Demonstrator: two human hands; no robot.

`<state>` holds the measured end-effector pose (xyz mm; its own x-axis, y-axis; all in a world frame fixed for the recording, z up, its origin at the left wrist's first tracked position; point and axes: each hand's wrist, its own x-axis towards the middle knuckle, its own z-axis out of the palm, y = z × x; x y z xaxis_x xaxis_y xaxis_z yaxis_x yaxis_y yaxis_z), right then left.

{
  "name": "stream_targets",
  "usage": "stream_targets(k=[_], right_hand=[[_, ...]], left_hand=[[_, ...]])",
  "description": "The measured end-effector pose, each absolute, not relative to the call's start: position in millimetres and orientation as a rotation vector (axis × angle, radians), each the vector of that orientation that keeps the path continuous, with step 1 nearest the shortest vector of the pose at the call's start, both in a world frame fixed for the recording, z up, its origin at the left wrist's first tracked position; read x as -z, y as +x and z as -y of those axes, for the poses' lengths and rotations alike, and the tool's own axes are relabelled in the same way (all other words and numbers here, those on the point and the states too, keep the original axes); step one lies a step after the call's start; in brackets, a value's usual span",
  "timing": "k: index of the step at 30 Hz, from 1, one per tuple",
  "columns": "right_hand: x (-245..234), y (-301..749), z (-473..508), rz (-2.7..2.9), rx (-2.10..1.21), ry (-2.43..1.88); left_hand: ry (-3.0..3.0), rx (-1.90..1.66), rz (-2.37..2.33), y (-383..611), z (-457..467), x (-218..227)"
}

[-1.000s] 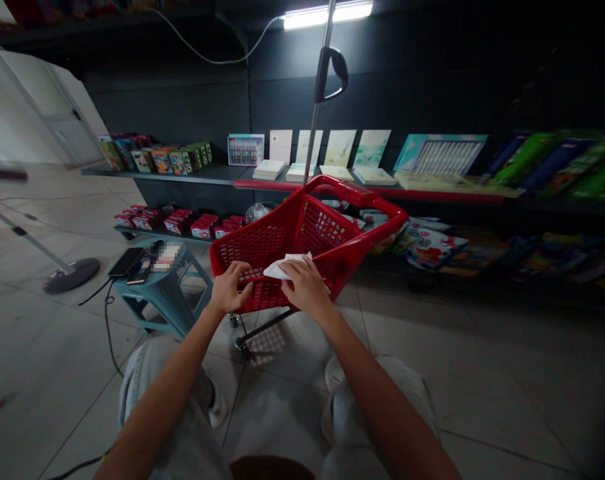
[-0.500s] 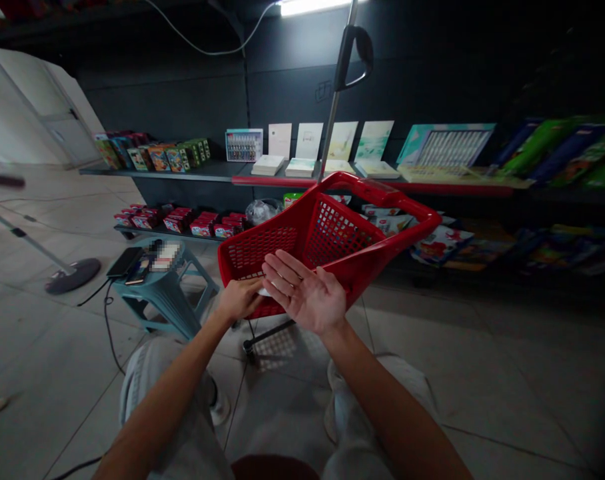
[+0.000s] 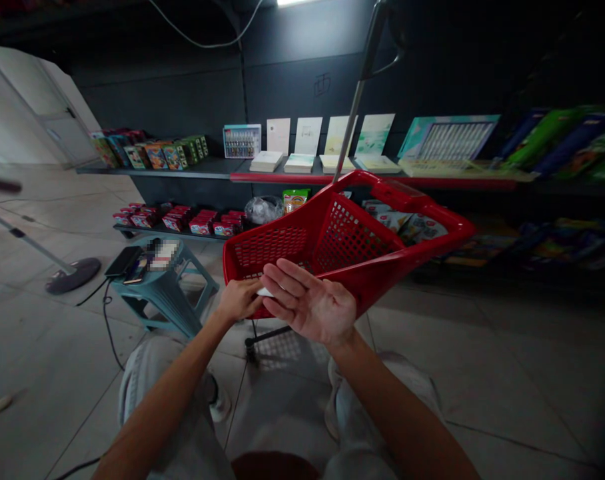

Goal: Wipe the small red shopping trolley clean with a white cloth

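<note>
A small white object (image 3: pixel 265 292) sticks out from the fingers of my left hand (image 3: pixel 240 299), which is closed on it; its kind cannot be made out. My right hand (image 3: pixel 312 301) is open beside it, palm turned up, with the fingers stretched toward the white object. Whether those fingertips touch it I cannot tell. Just beyond both hands stands a red plastic shopping cart (image 3: pixel 382 287) with perforated sides. The hands overlap its near side in view.
Left of my knee a blue-grey stool (image 3: pixel 175 290) carries a phone (image 3: pixel 124 261) and other small items. Behind the cart, a shelf (image 3: pixel 202 168) holds books, boxes and bagged goods. A pole stand's round base (image 3: pixel 72 276) rests on the floor at left; cables trail nearby.
The cart's handle end has swung to the right, and its upright pole leans further right. My right hand has shifted slightly right and down. More of the white object shows.
</note>
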<state>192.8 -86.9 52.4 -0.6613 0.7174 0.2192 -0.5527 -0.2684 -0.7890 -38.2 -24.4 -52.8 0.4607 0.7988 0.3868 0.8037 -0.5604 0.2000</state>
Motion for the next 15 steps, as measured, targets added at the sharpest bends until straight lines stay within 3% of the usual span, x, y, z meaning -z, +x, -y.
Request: stream_targets(k=[15], right_hand=[[-44,196,83,1.249,-1.812,-0.330]], left_hand=[[-2.773,0.569,1.533,-33,30,40]])
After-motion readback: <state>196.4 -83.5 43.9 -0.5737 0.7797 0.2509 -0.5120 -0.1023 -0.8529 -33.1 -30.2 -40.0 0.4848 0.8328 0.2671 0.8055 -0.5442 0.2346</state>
